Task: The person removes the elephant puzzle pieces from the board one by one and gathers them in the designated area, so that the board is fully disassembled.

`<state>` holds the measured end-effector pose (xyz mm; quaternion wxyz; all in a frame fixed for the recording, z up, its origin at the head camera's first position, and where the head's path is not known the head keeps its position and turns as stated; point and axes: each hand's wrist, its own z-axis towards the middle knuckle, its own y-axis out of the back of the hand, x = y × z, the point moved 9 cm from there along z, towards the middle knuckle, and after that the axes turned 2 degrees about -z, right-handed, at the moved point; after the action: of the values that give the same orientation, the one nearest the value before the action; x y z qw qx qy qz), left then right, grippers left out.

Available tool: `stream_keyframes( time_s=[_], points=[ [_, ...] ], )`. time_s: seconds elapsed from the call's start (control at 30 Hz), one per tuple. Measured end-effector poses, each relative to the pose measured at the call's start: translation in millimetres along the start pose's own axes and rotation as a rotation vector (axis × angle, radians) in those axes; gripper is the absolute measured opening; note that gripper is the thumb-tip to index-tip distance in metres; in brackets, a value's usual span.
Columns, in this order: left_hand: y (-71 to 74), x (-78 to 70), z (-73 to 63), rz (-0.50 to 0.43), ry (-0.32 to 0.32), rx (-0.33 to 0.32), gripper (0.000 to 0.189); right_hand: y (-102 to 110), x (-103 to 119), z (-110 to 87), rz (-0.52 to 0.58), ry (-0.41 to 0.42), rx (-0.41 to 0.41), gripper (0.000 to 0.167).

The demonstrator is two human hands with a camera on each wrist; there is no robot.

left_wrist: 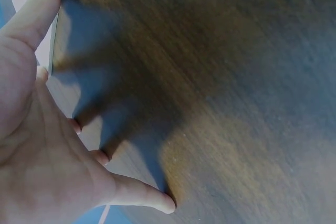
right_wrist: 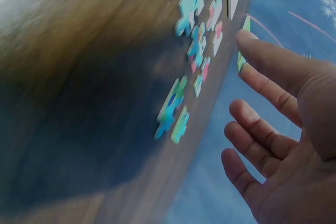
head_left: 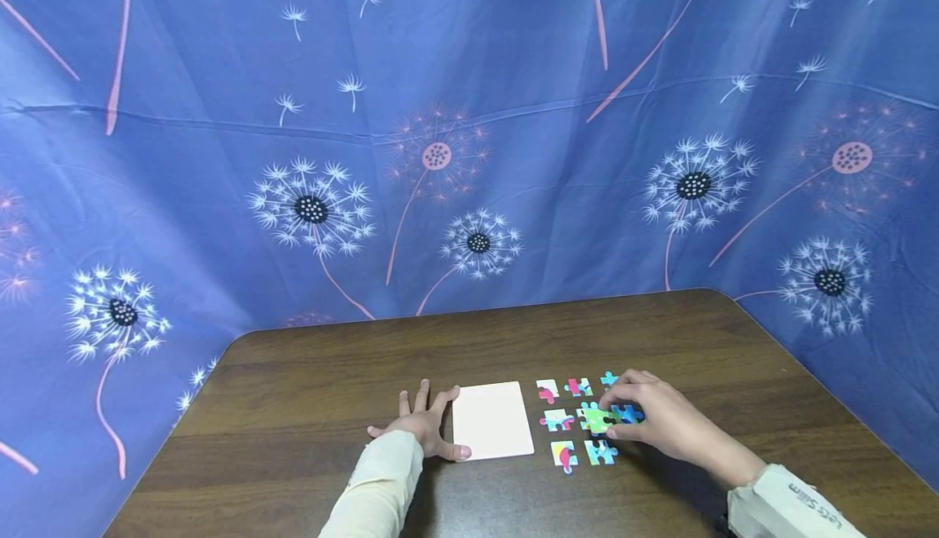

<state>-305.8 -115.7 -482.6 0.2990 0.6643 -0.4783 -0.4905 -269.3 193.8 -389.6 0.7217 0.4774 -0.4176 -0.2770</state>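
Note:
My left hand rests spread on the table at the left side of a white square board. Its thumb touches the near left corner and its index finger the far left corner; the other fingers are splayed on the wood. With thumb and index finger my right hand pinches a green jigsaw piece, raised above the table in the right wrist view. From the head, this green piece overlaps the middle of a group of jigsaw pieces, partly hiding what lies beneath. A blue piece shows beside the right hand's fingers.
Several colourful pieces lie in loose rows right of the board, among them a red and yellow one and a light blue one in front. The brown wooden table ends at a blue dandelion-print cloth behind.

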Motion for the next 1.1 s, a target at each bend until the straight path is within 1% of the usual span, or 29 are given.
stream_keyframes(
  time_s=[0.23,0.43,0.67,0.77,0.93,1.1],
  points=[
    [-1.8,2.8,0.3,-0.001,0.004,0.012,0.102,1.2,-15.0,-12.7,-0.001,-0.015,-0.004,0.026],
    [-0.7,5.0,0.0,-0.027,-0.009,0.002,0.102,1.9,-22.8,-20.8,-0.025,0.007,-0.035,0.026],
    [7.6,-3.4,-11.3,-0.017,0.010,0.024,0.099,-3.4,-32.8,-29.7,-0.040,0.016,-0.023,0.027],
    [9.4,-5.4,-15.1,-0.020,0.020,0.038,0.099,-7.2,-37.7,-32.7,-0.047,0.005,-0.002,0.027],
    [13.1,-10.0,-20.1,-0.025,0.015,0.036,0.097,-13.5,-44.4,-36.8,-0.046,-0.021,0.037,0.026],
    [17.1,-14.1,-23.5,-0.035,0.009,0.027,0.096,-13.8,-45.7,-40.5,-0.042,-0.003,0.023,0.027]
  ],
)
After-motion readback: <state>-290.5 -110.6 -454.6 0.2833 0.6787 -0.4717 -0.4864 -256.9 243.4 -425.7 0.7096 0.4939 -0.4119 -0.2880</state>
